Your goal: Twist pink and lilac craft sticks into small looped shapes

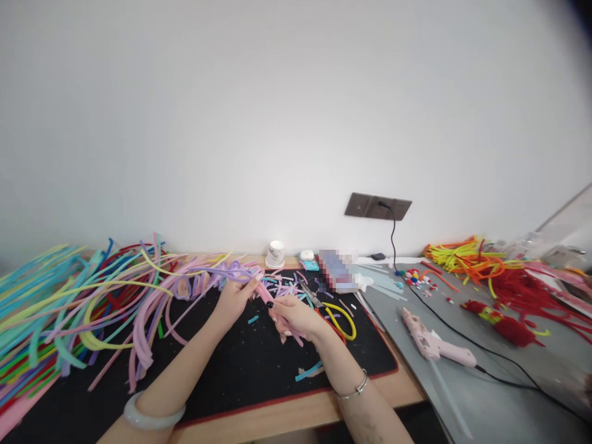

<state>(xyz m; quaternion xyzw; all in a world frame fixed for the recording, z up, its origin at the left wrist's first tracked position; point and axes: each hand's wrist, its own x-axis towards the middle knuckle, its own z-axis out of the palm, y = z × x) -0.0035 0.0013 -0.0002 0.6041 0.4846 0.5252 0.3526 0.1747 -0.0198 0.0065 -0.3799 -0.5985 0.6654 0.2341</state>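
My left hand (237,297) is closed, fingers pinched on the upper end of a few pink pipe cleaners (264,293). Lower down on the same strands, my right hand (292,316) grips them, and their ends stick out below its fingers. Curled lilac pipe cleaners (235,270) lie just behind my left hand; whether they join the pink ones I cannot tell. Cut purple, pink and blue pieces are scattered on the black mat (259,370) around both hands. Beyond my right hand are pliers with yellow and red handles (342,320).
Long coloured pipe cleaners (92,308) heap on the left. A paper cup (275,254) stands by the wall. At right are a pink glue gun (435,345) with its black cord, small pompoms (419,279), a red fuzzy figure (513,327) and yellow-orange stems (467,256).
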